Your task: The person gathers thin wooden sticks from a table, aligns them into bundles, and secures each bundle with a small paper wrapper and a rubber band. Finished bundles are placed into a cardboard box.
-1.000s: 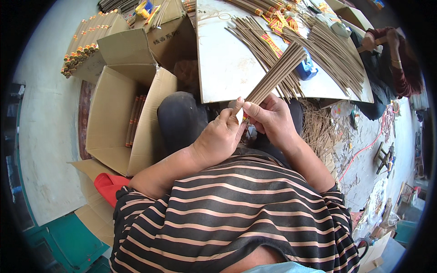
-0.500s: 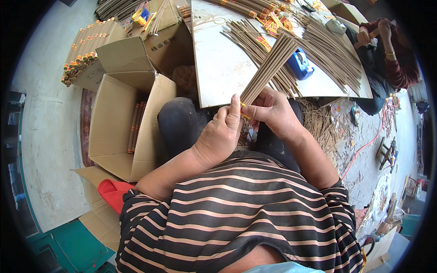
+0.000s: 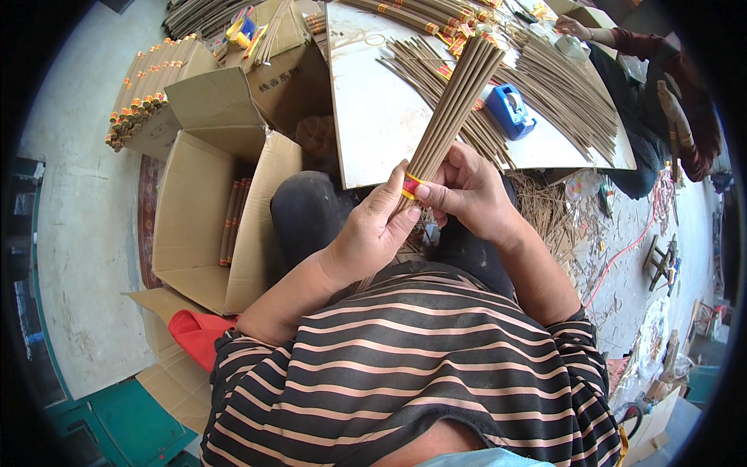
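Between my hands a bundle of brown incense sticks [image 3: 459, 101] slants up and away over the table's near edge. A red and yellow paper band [image 3: 412, 185] wraps round its lower part. My left hand [image 3: 369, 226] is closed on the bundle at the band, thumb and fingers pinching from the left. From the right, my right hand [image 3: 475, 191] presses its thumb on the band, with its fingers curled behind the sticks. The fingertips behind are partly hidden. Beyond my right hand, a blue tape dispenser [image 3: 511, 113] stands on the white table [image 3: 366, 109] among loose incense sticks [image 3: 560, 89].
An open cardboard box [image 3: 191, 210] with a few banded bundles stands at my left. Behind it, finished bundles are stacked [image 3: 152, 86]. A co-worker's hand [image 3: 573, 28] reaches over the table's far right. Stick scraps litter the floor [image 3: 591, 226], crossed by a pink cord [image 3: 622, 257].
My left hand's raised finger has come down and its grip has turned, so the band now shows. The bundle stands slightly steeper. The co-worker's hand has moved onto the table.
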{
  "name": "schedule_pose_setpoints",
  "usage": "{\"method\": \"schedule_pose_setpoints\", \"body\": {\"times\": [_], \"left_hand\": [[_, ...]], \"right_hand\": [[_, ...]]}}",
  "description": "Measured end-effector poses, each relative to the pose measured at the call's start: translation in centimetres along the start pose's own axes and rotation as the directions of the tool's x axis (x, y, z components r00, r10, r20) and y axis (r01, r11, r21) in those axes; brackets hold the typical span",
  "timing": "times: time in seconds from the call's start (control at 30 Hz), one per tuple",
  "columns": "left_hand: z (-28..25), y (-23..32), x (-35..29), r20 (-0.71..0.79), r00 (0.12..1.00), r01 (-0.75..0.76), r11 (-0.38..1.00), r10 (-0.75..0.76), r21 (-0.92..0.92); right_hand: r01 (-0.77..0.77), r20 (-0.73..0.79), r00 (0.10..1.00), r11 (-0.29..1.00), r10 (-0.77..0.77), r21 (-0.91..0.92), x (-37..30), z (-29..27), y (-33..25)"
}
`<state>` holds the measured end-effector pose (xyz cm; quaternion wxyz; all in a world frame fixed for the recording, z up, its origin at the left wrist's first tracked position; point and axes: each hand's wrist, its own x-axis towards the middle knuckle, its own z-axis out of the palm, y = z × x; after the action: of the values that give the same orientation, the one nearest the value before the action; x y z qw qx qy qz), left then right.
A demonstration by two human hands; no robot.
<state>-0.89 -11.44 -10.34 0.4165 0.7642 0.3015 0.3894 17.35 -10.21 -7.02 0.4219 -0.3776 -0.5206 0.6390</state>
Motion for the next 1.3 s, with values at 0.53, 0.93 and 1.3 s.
{"method": "schedule_pose_setpoints", "body": {"times": [0.53,0.93,1.3], "left_hand": [[-1.3,2.0,2.3,0.219,0.954,0.297,0.748,-0.205,-0.594],[-0.3,1.5,4.4,0.314,0.864,0.497,0.562,-0.394,-0.661],[1.6,-0.4,6.8,0.212,0.843,0.497,0.563,-0.495,-0.66]], "right_hand": [[0.261,0.012,0.965,0.951,-0.263,-0.167,-0.5,-0.2,-0.8],[0.173,-0.021,0.984,0.981,-0.176,-0.088,-0.6,-2.3,-0.7],[-0.302,-0.648,0.759,0.843,-0.069,-0.444,1.5,-20.0,3.0]]}}
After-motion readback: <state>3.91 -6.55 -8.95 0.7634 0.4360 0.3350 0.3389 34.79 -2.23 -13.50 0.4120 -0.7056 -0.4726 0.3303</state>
